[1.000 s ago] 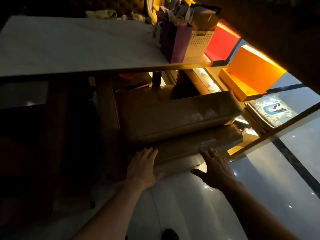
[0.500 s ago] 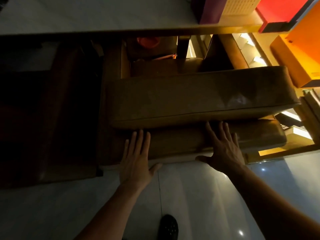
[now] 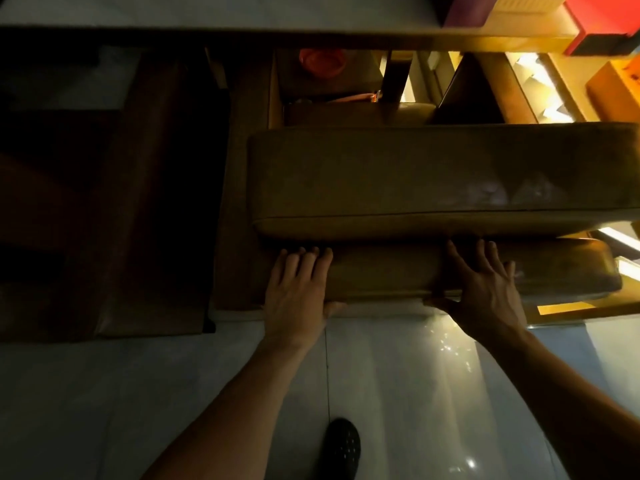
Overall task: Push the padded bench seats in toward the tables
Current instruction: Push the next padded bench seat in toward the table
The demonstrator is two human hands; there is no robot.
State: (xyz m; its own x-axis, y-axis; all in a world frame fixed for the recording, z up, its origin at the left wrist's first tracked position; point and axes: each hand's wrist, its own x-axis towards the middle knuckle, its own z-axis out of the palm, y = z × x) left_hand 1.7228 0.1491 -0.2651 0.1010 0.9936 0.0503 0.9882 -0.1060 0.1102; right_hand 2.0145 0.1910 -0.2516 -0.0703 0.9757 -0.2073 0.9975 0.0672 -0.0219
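Observation:
Two tan padded bench seats lie side by side below the pale table edge (image 3: 207, 20). The farther, larger seat (image 3: 433, 178) partly overlaps the nearer, narrower seat (image 3: 391, 268). My left hand (image 3: 298, 289) lies flat on the near seat's left end, fingers together, fingertips reaching the gap under the larger seat. My right hand (image 3: 485, 289) is spread over the near seat's right half, thumb hooked under its front edge. Both palms rest against the cushion.
A dark brown bench or panel (image 3: 114, 202) fills the left side. A table leg (image 3: 396, 77) and a red bowl (image 3: 322, 62) sit under the table. Red (image 3: 602, 22) and orange (image 3: 616, 88) boxes are at the right. My dark shoe (image 3: 341, 448) stands on the glossy tiled floor (image 3: 398, 393).
The view has dropped and moved closer to the seats. Both hands have slid forward over the near seat, fingertips now reaching the larger seat's front edge.

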